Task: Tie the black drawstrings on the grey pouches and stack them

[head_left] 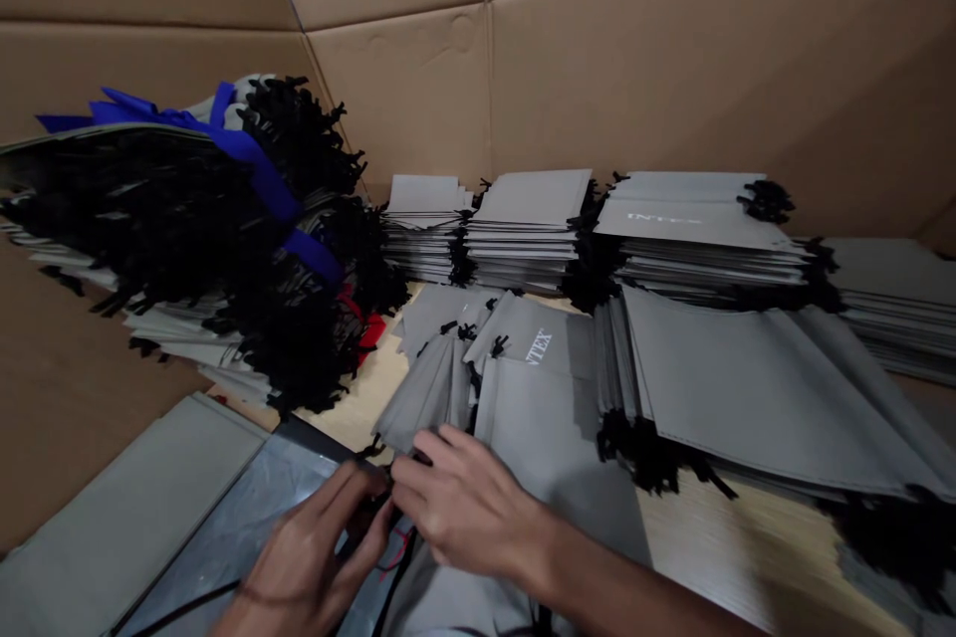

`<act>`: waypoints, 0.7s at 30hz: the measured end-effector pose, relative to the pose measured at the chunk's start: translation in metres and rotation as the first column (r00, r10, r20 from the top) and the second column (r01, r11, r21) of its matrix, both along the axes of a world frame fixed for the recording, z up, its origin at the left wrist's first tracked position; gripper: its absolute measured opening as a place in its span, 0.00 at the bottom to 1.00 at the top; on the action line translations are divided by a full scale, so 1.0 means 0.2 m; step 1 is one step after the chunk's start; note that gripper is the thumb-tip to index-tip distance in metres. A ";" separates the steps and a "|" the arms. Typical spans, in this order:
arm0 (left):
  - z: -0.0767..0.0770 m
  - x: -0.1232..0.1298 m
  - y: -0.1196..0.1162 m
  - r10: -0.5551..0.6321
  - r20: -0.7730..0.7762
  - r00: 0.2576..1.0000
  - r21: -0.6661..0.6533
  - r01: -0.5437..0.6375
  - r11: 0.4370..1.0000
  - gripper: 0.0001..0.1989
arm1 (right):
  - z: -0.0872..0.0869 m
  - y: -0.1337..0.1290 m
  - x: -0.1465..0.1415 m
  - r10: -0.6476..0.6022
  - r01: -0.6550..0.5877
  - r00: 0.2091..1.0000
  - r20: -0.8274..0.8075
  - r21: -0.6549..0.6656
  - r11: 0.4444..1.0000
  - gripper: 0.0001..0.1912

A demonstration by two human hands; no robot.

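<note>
My left hand (310,542) and my right hand (470,503) meet at the front middle, their fingers closed around a black cord. The cord is mostly hidden by my fingers, and the left fingers are slightly blurred. Just beyond my hands lies a gathered grey pouch (433,383) with small black cord knots at its edge. A grey pouch with white lettering (557,333) lies behind it, partly covered by another plain grey pouch (534,418). More grey fabric (440,597) hangs below my right wrist. A thin red thread (399,552) shows under my fingers.
Stacked grey pouches (523,204) line the cardboard wall (634,60). At left rises a tall bundle with black cord ends (149,209), tied by a blue strap (261,174). A flat grey stack (134,498) and metallic surface (246,518) lie left; a fanned pile (762,378) lies right.
</note>
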State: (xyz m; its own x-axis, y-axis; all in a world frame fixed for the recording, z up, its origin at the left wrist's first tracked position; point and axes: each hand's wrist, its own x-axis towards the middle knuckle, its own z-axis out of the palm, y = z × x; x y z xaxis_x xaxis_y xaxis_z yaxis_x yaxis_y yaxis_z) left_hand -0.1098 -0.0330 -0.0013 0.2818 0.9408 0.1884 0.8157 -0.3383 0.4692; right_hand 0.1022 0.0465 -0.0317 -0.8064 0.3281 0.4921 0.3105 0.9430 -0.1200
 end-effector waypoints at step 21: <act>-0.05 -0.14 0.01 -0.076 -0.124 0.989 0.141 0.094 0.986 0.16 | 0.01 0.03 0.01 -0.064 0.054 0.993 -0.103 -0.097 0.994 0.06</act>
